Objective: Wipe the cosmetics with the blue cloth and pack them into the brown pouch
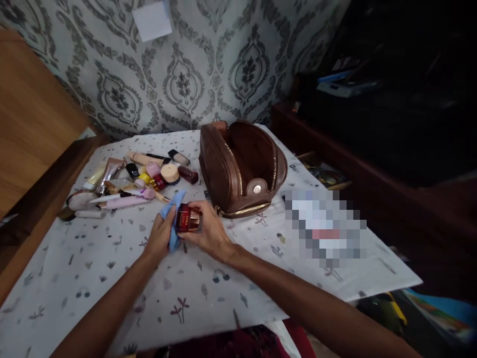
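Observation:
My right hand [209,229] is wrapped round a dark red jar [189,218] with lettering on its side. A blue cloth [174,233] is gripped in my left hand [163,232] and pressed against the jar's left side. Just behind my right hand stands a brown bag [223,174], unzipped and gaping at the top, with a round snap on its front tab. Behind and left of my hands lies a loose pile of cosmetics, with a beige round compact [170,173], a pink tube [126,200] and a dark red bottle [188,174] among them.
A patterned white cloth covers the table [112,298]. A blurred-out object [326,228] lies on its right part. Beyond the right edge are a dark wooden ledge [309,134] and an open drawer [337,186]. A wooden panel [37,94] stands at the left, a patterned wall behind.

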### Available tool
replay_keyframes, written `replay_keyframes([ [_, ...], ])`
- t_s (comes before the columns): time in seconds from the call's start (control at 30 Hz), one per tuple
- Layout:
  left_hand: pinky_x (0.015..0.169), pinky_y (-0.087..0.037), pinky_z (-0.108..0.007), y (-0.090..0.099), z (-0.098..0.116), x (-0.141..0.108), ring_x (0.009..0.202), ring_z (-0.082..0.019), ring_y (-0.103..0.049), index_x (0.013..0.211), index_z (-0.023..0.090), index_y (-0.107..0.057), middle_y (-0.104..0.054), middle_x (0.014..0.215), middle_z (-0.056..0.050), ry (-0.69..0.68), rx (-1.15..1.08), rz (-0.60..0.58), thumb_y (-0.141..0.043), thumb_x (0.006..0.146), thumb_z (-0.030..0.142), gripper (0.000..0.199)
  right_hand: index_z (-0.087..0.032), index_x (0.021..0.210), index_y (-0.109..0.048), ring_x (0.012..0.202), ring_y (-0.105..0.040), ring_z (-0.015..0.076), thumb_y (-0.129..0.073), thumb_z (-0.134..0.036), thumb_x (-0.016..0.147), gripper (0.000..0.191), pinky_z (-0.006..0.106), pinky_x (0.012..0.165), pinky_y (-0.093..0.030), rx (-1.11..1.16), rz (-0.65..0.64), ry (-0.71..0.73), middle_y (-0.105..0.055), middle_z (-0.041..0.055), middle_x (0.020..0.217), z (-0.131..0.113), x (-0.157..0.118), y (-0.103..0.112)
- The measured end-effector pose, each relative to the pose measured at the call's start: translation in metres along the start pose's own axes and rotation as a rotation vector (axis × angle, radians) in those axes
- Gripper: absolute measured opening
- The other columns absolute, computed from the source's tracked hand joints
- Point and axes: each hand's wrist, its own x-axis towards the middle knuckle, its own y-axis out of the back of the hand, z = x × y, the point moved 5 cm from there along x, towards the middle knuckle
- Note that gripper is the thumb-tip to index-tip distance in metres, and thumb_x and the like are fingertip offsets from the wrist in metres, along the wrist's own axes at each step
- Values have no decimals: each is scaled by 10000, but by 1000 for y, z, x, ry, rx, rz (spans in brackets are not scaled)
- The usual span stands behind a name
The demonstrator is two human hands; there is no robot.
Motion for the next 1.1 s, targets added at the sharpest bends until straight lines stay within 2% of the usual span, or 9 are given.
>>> replay_keyframes([
  [0.17, 617, -548, -223, -6, 23, -10, 671, -149, -674, 834, 165, -698, -703, 709, 24, -75, -50, -46, -883, 577, 603, 540, -230, 1363, -520, 1195, -604, 316, -794, -380, 784, 658, 501, 1044, -523, -66, -35, 142, -639, 120, 1277, -17, 1, 3],
  [0.37, 570, -578, -251, -9, 42, -14, 682, -196, -705, 832, 200, -707, -696, 667, 34, -95, -148, 42, -923, 451, 591, 587, -213, 1344, -520, 1163, -643, 259, -810, -439, 785, 669, 399, 1028, -538, 40, -10, 250, -649, 104, 1247, -53, 9, 29],
  [0.5, 712, -622, -302, -30, 69, -11, 862, -240, -740, 916, 215, -725, -763, 859, -11, -207, -102, -11, -821, 669, 530, 412, -256, 1239, -494, 1011, -696, 214, -873, -490, 684, 711, 366, 941, -572, 263, 103, 144, -686, 29, 1104, -77, 19, 66],
  [0.57, 814, -619, -321, -49, 96, -9, 945, -237, -735, 1000, 213, -725, -768, 955, -26, -423, 79, -85, -738, 795, 424, 295, -256, 1192, -472, 932, -695, 182, -876, -452, 685, 677, 325, 855, -585, 394, 192, 125, -684, 8, 1038, -87, 28, 91],
  [0.67, 1033, -546, -398, -91, 133, -18, 1158, -251, -676, 1165, 216, -702, -735, 1192, -64, -1034, 589, -314, -605, 884, 215, 298, -252, 1143, -472, 890, -674, 149, -854, -347, 705, 589, 285, 807, -570, 494, 278, 134, -670, -15, 989, -92, 49, 129],
  [0.73, 1108, -494, -441, -115, 136, -25, 1321, -271, -577, 1277, 220, -658, -656, 1376, -85, -1361, 910, -475, -527, 878, 101, 436, -235, 1079, -492, 864, -660, 141, -853, -325, 671, 552, 290, 831, -556, 509, 286, 98, -659, -30, 927, -83, 66, 149],
  [0.8, 1098, -505, -458, -126, 130, -25, 1419, -293, -480, 1366, 192, -594, -581, 1476, -107, -1507, 1112, -568, -483, 856, 43, 542, -222, 1036, -509, 856, -650, 140, -848, -320, 646, 526, 304, 860, -546, 487, 242, 4, -653, -34, 912, -65, 83, 160],
  [0.97, 1073, -521, -468, -117, 121, -20, 1431, -288, -438, 1388, 176, -548, -589, 1454, -109, -1566, 1177, -563, -446, 832, -23, 599, -209, 1167, -487, 897, -653, 155, -815, -216, 675, 592, 302, 844, -532, -116, 185, -247, -660, -24, 965, -29, 112, 168],
  [1.1, 1007, -557, -432, -110, 120, -20, 1379, -281, -471, 1388, 179, -540, -634, 1389, -93, -1593, 1139, -527, -421, 754, -91, 699, -161, 1156, -541, 945, -670, 176, -797, -139, 710, 515, 271, 822, -512, -622, -2, -372, -695, 43, 1055, -20, 134, 155],
])
